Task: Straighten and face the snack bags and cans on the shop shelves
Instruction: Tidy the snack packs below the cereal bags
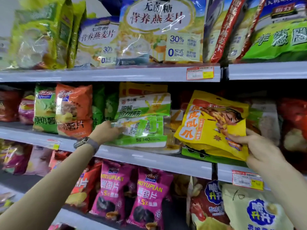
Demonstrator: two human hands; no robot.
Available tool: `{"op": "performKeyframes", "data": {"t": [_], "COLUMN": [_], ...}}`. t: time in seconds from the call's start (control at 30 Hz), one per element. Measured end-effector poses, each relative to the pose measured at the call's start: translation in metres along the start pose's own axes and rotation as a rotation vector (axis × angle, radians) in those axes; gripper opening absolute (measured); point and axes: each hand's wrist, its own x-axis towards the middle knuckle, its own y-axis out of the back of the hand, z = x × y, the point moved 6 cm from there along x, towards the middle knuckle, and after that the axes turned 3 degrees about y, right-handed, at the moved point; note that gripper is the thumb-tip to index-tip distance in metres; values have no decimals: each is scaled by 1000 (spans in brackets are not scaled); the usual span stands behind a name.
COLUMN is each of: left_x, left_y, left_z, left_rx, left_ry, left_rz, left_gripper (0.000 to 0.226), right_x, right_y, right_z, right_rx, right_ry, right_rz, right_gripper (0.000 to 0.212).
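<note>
On the middle shelf [149, 157] stands a green and white snack bag [146, 120]. My left hand [106, 132], with a watch on its wrist, grips that bag at its lower left edge. To the right, a yellow snack bag [211, 123] with red characters tilts to the right above the shelf. My right hand [259, 146] holds its lower right corner, thumb on the front. Under the yellow bag lies a green pack [196, 152], mostly hidden.
Orange and green chip bags [73, 112] stand left of my left hand. Large oatmeal bags [159, 30] fill the top shelf. Magenta bags [113, 191] and cream and blue bags [255, 211] stand on the shelf below. Red bags [294, 123] sit at far right.
</note>
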Motion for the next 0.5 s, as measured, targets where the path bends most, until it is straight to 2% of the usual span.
{"op": "performKeyframes", "data": {"t": [0.1,0.17,0.23,0.3,0.33,0.43,0.5], "left_x": [18,25,34,35,36,42,49], "left_y": [-1,0,1,2,2,-1,-5], "left_z": [-11,-11,-13,-9,-7,-5,-3], "left_rx": [-40,-150,-284,-390,-440,-576,-631], "left_ry": [27,35,69,66,57,65,62], "left_rz": [-63,-86,-78,-87,-118,-235,-311], "left_gripper": [92,91,65,42,44,86,91], "right_x": [-2,-3,-5,-10,-12,-16,-18], "right_y": [-1,1,4,5,6,13,15], "right_z": [6,10,10,8,7,0,-6], "right_rx": [15,11,-4,-17,-12,-2,1], "right_ry": [32,46,66,87,96,115,115], "right_rz": [42,72,109,129,143,191,214], "right_gripper": [37,57,62,56,53,55,50]}}
